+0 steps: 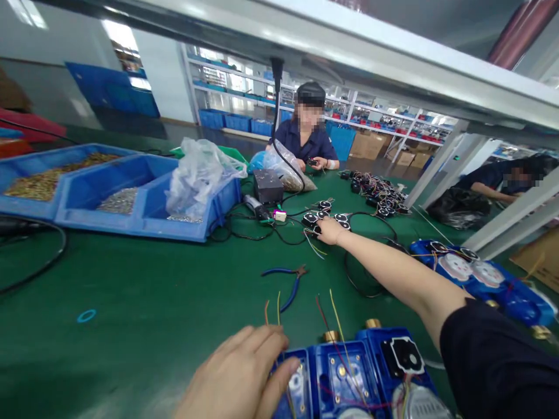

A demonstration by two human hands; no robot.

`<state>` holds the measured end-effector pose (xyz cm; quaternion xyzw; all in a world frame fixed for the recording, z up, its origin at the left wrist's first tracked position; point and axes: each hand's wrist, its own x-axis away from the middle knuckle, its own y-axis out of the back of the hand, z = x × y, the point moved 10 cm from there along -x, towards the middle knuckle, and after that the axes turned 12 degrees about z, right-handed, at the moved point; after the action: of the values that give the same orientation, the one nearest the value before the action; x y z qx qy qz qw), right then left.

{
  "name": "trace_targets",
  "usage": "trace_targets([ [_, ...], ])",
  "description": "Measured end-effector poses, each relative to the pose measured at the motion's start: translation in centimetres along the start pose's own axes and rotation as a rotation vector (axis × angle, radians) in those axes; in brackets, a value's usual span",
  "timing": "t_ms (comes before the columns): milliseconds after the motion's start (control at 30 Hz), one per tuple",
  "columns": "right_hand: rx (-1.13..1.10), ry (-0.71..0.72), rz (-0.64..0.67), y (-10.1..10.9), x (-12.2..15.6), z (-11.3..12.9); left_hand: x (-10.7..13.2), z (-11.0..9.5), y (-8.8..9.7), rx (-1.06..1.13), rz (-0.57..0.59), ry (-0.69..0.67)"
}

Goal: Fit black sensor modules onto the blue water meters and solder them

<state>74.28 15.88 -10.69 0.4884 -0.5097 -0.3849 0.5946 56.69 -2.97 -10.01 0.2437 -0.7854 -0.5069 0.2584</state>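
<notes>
My left hand [247,369] lies over the left end of a row of blue housings [345,372] with brass fittings, its fingers stretched out and thumb apart. Red and yellow wires rise from the housings. One housing carries a black square module [404,356] with a white outline. Across the bench, my right hand [332,230] reaches into a small group of similar black wired modules [311,219]. Its fingers are closed around one; the fingertips are partly hidden. Between my hands, blue-handled cutting pliers [297,279] lie spread on the green bench [174,302].
Blue bins [174,230] of small metal parts stand at left, a plastic bag [196,174] on one. Cables surround a black box [268,186]. More modules [378,192] pile up behind. Blue assemblies [484,276] lie right. A co-worker [308,131] sits opposite. A blue ring [86,316] lies left.
</notes>
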Motion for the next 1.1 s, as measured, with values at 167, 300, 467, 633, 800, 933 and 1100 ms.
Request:
trace_targets([
  [167,-0.036,-0.046,0.051,-1.8,2.4,-1.1,-3.1,-3.3,0.9,-0.026,-0.011,-0.224],
  [300,-0.046,-0.039,0.024,-1.1,5.2,-1.1,-5.2,-8.4,-0.7,-0.192,0.074,-0.539],
  [467,-0.022,0.007,-0.11,2.6,10.9,-0.8,-7.2,-11.0,-2.9,-0.523,0.1,-0.626],
  [633,-0.014,0.037,-0.213,4.4,19.5,0.1,-7.1,-12.2,-3.0,-0.625,0.067,-0.587],
  [800,-0.025,0.056,-0.246,3.4,24.6,0.8,-5.4,-13.2,-2.6,-0.691,0.002,-0.54],
  [933,-0.042,0.068,-0.266,2.9,25.4,0.8,-5.2,-12.9,-2.0,-0.699,-0.013,-0.523],
  [1100,-0.056,0.071,-0.288,2.9,25.5,0.8,-7.0,-11.4,-1.3,-0.651,0.005,-0.479],
])
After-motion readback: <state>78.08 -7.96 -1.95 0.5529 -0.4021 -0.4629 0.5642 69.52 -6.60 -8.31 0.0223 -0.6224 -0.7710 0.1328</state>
